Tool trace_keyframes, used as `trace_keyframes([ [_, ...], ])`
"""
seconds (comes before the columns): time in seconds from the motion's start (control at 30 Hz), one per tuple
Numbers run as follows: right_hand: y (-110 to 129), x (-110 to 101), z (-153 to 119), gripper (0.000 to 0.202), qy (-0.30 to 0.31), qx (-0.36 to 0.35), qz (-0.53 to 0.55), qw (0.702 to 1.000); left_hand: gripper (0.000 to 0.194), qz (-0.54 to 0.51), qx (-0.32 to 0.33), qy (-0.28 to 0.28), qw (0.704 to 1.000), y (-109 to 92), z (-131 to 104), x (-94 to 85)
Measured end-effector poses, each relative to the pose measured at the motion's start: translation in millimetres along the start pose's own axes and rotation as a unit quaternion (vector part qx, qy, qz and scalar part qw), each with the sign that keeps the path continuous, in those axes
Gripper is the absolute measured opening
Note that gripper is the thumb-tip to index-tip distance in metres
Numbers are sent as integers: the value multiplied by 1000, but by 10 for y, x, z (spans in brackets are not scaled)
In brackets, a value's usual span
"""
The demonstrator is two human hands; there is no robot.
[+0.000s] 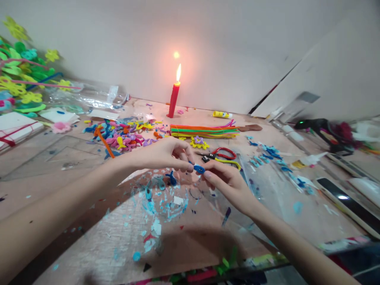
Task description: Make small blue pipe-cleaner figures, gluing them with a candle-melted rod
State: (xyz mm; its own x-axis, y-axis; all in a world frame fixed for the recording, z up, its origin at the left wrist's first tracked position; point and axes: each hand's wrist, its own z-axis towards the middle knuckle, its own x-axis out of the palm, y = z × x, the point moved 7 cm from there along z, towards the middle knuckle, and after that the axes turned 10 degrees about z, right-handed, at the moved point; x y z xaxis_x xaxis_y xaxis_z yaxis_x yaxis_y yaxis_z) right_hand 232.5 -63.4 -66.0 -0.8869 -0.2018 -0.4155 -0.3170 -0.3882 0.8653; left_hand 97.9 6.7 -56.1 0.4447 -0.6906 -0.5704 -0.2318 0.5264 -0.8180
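Note:
A small blue fish-shaped pipe-cleaner piece (pixel 199 169) is pinched between both hands above the middle of the table. My left hand (pixel 175 154) grips its left end between thumb and fingertips. The fingertips of my right hand (pixel 224 178) close on the right end. A dark spot shows on the side facing me. Just below my left hand lies a darker blue looped piece with a forked tail (pixel 171 179). Lighter blue looped pieces (pixel 148 192) rest nearby among paper scraps. Scissors with red and yellow handles (pixel 224 155) lie right behind my right hand.
A lit red candle (pixel 174 99) stands upright at the back. Colourful pipe-cleaner pieces (pixel 127 136) are heaped left of a bundle of straight pipe cleaners (pixel 204 131). A glue stick (pixel 222 114) lies behind. Blue pieces (pixel 271 152), a glue gun (pixel 323 130) and a phone (pixel 344 194) are rightward.

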Motion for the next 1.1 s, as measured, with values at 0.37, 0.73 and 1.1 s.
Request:
trace_keyframes([
  [0.37,106,-55,-83,24,-108,-109,-113,982,21,-66,-49,9,997,86,-3,42],
  [0.73,232,-61,-142,19,-122,-176,-196,957,25,-66,-29,28,997,69,12,104],
  [1.1,313,-152,-206,8,-136,-174,-239,946,11,255,-19,48,966,122,17,309],
])
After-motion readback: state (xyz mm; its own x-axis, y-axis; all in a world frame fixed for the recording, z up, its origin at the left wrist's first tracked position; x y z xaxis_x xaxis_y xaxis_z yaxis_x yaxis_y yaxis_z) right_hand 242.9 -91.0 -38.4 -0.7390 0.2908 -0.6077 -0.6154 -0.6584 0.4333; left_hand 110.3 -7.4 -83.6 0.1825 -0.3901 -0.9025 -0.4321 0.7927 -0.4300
